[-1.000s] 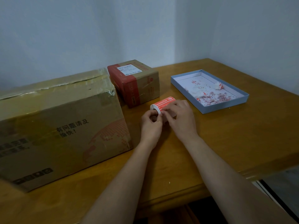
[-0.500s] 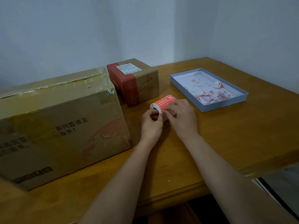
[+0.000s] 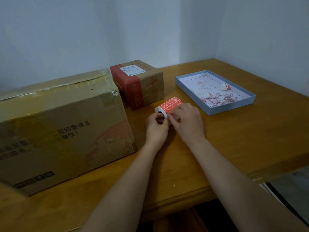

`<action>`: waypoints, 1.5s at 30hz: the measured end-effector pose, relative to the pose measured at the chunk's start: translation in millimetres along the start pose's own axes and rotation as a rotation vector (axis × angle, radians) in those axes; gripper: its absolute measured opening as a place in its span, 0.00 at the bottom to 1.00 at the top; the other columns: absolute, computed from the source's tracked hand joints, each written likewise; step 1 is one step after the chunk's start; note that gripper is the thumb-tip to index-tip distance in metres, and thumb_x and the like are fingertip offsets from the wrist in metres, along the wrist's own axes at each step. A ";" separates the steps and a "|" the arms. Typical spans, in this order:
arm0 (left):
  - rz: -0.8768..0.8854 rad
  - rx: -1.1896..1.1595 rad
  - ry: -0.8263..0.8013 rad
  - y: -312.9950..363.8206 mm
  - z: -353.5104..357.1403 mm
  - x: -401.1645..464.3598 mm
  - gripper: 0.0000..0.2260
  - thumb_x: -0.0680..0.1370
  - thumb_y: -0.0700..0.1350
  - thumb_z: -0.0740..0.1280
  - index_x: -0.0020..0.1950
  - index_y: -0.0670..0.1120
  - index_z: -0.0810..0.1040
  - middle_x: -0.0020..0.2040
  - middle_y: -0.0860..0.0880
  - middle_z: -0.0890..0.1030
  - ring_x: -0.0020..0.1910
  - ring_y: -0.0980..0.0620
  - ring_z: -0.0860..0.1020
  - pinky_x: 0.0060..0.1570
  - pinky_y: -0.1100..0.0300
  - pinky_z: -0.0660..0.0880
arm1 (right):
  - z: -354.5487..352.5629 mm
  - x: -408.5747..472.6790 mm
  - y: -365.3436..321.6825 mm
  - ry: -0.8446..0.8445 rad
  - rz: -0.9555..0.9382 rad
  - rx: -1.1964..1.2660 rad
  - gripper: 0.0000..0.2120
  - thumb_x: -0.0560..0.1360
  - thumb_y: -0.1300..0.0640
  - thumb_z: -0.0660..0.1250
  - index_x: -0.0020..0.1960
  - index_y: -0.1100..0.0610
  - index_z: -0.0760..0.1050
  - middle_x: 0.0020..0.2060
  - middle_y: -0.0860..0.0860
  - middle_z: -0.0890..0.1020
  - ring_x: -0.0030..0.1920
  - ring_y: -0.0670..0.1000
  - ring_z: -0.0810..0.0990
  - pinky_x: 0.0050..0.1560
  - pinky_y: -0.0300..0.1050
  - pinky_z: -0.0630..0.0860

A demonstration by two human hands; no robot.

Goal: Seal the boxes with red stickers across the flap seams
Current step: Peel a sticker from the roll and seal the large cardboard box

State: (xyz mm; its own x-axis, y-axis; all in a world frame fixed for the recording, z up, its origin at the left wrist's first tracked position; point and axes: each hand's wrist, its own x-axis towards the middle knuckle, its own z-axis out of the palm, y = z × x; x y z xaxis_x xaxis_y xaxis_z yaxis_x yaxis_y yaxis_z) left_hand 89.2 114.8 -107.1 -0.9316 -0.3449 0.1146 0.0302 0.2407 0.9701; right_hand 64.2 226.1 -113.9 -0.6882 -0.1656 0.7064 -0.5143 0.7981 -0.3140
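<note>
A roll of red stickers [image 3: 169, 104] lies on its side on the wooden table [image 3: 250, 134], between both hands. My left hand [image 3: 156, 129] grips the roll's near end with curled fingers. My right hand [image 3: 187, 121] lies over the roll's right part, its fingertips pinching at the sticker edge beside the left thumb. A large cardboard box [image 3: 63, 124] stands at the left, its top seam showing a dark gap. A small cardboard box [image 3: 143, 84] with a red band and a white label stands behind the roll.
A shallow blue tray [image 3: 234, 106] holding several torn red-and-white scraps sits at the right. Walls meet in a corner behind the table. The table's front edge runs under my forearms, with a drop to the floor at lower right.
Both hands stay on the roll in nearly the same place; the fingertips have shifted slightly at the sticker edge.
</note>
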 end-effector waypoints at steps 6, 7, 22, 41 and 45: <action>0.007 0.002 0.001 1.5 -0.7 -1.4 0.12 0.79 0.42 0.67 0.62 0.43 0.77 0.54 0.50 0.79 0.46 0.58 0.78 0.35 0.73 0.74 | 1.5 0.2 -0.2 0.017 -0.022 -0.015 0.06 0.73 0.54 0.73 0.47 0.56 0.81 0.45 0.51 0.83 0.47 0.51 0.79 0.49 0.43 0.68; 0.004 -0.004 -0.003 1.5 -0.7 -1.3 0.12 0.79 0.42 0.66 0.63 0.43 0.77 0.53 0.51 0.78 0.45 0.59 0.78 0.33 0.75 0.73 | 1.4 0.3 -0.3 0.022 -0.028 -0.018 0.06 0.73 0.54 0.73 0.47 0.56 0.81 0.45 0.51 0.83 0.47 0.51 0.79 0.49 0.43 0.69; -0.023 -0.060 -0.005 -2.4 -0.5 1.7 0.12 0.79 0.41 0.67 0.62 0.42 0.78 0.54 0.47 0.81 0.48 0.56 0.80 0.35 0.73 0.75 | 5.8 1.7 -1.5 0.005 -0.067 -0.011 0.06 0.74 0.57 0.71 0.47 0.59 0.79 0.44 0.53 0.82 0.46 0.52 0.78 0.47 0.44 0.72; -0.055 -0.122 -0.005 -3.3 -0.1 4.9 0.10 0.77 0.48 0.70 0.56 0.47 0.80 0.51 0.50 0.83 0.47 0.55 0.82 0.44 0.63 0.80 | 3.6 2.8 -0.2 0.022 0.093 0.245 0.06 0.77 0.55 0.68 0.47 0.58 0.75 0.47 0.50 0.76 0.45 0.43 0.73 0.38 0.28 0.68; -0.023 -0.082 0.000 -3.5 0.7 4.8 0.11 0.77 0.52 0.69 0.54 0.47 0.81 0.50 0.52 0.83 0.48 0.55 0.82 0.46 0.62 0.80 | 2.6 2.8 0.1 0.026 0.128 0.268 0.07 0.77 0.54 0.68 0.48 0.59 0.76 0.49 0.50 0.76 0.47 0.41 0.71 0.38 0.25 0.66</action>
State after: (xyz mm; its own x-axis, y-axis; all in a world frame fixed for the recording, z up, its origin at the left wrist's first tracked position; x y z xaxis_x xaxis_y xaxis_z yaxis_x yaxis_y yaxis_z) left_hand 84.4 112.9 -110.1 -0.9324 -0.3496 0.0921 0.0383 0.1577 0.9868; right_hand 60.9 224.3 -113.6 -0.7449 -0.0557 0.6648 -0.5430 0.6296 -0.5557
